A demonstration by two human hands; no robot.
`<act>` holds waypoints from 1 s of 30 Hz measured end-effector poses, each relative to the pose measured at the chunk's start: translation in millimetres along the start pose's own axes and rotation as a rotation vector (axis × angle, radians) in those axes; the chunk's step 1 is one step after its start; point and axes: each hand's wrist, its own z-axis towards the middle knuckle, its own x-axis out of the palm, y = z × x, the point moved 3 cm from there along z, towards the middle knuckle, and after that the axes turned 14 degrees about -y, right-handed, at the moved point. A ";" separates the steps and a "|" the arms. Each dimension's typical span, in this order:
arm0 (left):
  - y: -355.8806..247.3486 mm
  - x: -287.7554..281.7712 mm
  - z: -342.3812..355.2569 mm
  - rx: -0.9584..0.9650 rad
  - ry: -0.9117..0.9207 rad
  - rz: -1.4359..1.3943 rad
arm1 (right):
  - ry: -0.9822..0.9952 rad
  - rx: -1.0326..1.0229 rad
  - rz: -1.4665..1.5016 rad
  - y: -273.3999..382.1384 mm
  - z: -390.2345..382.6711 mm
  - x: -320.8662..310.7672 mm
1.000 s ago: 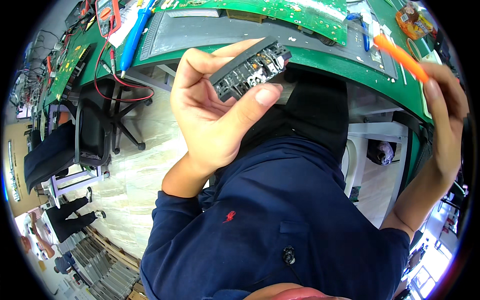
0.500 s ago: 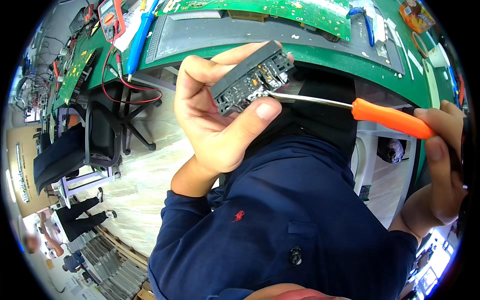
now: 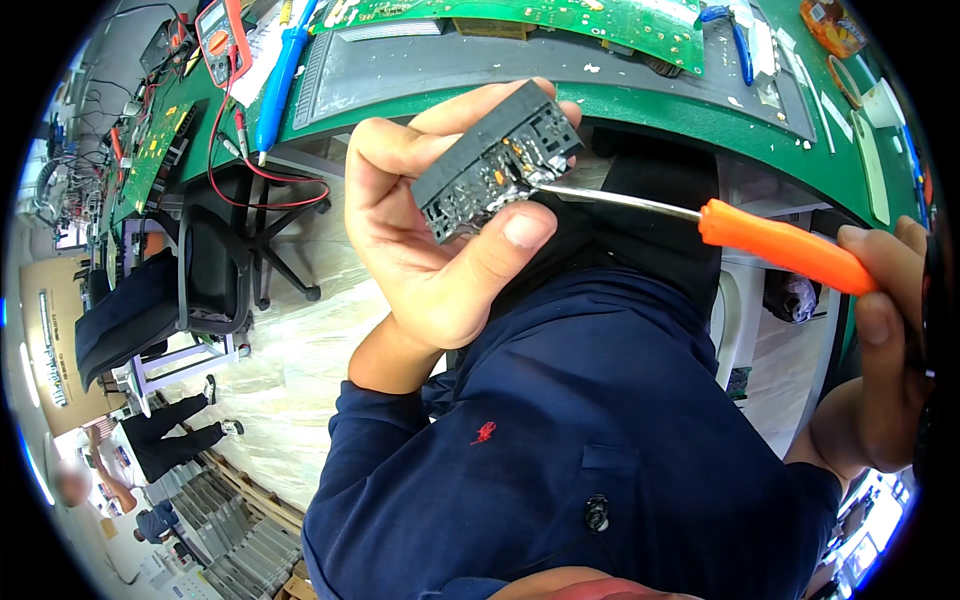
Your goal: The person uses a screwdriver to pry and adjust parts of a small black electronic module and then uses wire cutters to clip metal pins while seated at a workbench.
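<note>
My left hand (image 3: 440, 250) holds a small black electronic module (image 3: 497, 160) up in front of my chest, thumb below it and fingers wrapped over its top. The module's open underside shows metal contacts. My right hand (image 3: 885, 340) at the right edge grips an orange-handled screwdriver (image 3: 785, 248). Its thin metal shaft runs leftward and the tip touches the module's underside near the right end.
A green-topped workbench (image 3: 700, 110) curves across the top, carrying a grey mat (image 3: 480, 55), a green circuit board (image 3: 600, 15), a blue tool (image 3: 275, 80) and a multimeter (image 3: 222, 35) with red leads. A black office chair (image 3: 200, 270) stands at left. People stand at lower left.
My right hand brought the screwdriver down from the upper right and leftward. Its tip now rests against the module. My left hand keeps the module almost in place.
</note>
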 end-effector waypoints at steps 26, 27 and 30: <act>0.0 0.9 -0.8 -0.095 0.004 -0.015 | 0.041 -0.009 -0.045 0.4 -2.4 -1.4; -0.7 2.0 -0.7 -0.108 -0.008 -0.007 | 0.043 -0.009 -0.047 0.2 -2.2 -1.3; -2.0 2.8 -2.1 -0.110 -0.027 0.012 | 0.054 -0.010 -0.053 1.2 -3.0 -0.9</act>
